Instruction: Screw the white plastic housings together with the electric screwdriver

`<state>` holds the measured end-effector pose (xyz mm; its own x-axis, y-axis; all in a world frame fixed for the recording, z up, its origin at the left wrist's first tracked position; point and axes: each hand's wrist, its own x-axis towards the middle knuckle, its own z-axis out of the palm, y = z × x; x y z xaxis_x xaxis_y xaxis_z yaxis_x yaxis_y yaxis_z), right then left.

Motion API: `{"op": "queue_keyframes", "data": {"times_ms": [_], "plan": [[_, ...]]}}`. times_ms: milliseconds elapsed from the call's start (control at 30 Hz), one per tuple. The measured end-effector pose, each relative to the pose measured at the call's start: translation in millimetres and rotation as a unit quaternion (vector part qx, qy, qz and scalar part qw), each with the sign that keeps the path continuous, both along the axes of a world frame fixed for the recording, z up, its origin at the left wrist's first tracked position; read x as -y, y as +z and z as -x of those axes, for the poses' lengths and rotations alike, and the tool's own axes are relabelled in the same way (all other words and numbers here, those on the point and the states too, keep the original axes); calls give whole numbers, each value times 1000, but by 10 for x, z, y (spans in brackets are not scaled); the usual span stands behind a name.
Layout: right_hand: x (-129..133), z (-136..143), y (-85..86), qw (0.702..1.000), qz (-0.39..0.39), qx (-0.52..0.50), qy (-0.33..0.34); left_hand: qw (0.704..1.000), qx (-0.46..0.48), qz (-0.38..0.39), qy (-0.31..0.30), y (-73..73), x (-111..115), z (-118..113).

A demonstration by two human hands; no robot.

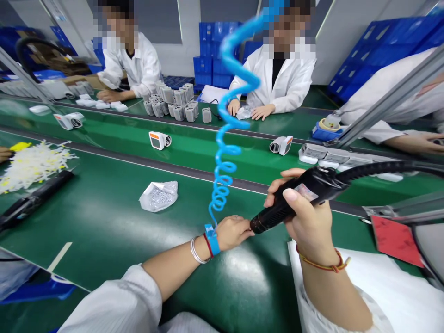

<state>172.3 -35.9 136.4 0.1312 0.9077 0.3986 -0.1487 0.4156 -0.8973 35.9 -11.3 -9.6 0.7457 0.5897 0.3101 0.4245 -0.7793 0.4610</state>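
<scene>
The right hand (310,219) wraps firmly round a black tool (314,178), seemingly to steer its angle; the left hand (231,233) curls at its tip, perhaps steadying it, though I can't tell how closed or holding what. The tool slants rightward from there; a plastic bag (158,196) lies farther left.

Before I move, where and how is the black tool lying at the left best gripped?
Grip the black tool around its mid-barrel, from above and slightly from the near side, fingers closing across its width. It lies flat, long and narrow, and the pile of white and yellow pieces sits close along its far side, so the near side looks easier.
</scene>
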Motion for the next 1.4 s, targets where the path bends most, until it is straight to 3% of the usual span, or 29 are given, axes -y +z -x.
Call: {"op": "queue_keyframes", "data": {"times_ms": [167, 333, 500, 567, 633, 700, 800, 1067, 1400], "plan": [[-107, -83, -58, 999, 0, 10, 53, 1000, 5, 15, 20, -20, -48, -34], [-186, -178, -107, 994, 35, 80, 66, 999, 29, 29, 16, 20, -64, 6], [-184, -202, -300, 990, 68, -40, 113, 999, 29, 37, -2, 67, -22, 8], [-190, -193, -424, 990, 72, -96, 81, 998, 32, 59, -12, 81, -13, 4], [-206, -192, -548, 986, 70, -154, 4, 995, 41, 93, -14, 99, -21, 5], [-224, -206, -663, 974, 71, -204, -70, 990, 39, 134, 4, 128, -51, 12], [-242, -247, -811, 954, 92, -255, -127, 981, 0, 193, 25, 190, -118, 26], [-287, -297, -1006, 926, 175, -320, -93, 960, -82, 266, -4, 359, -211, 65], [-345, -266, -1130, 875, 251, -406, -78, 958, -139, 245, -48, 343, -283, 135]]}}
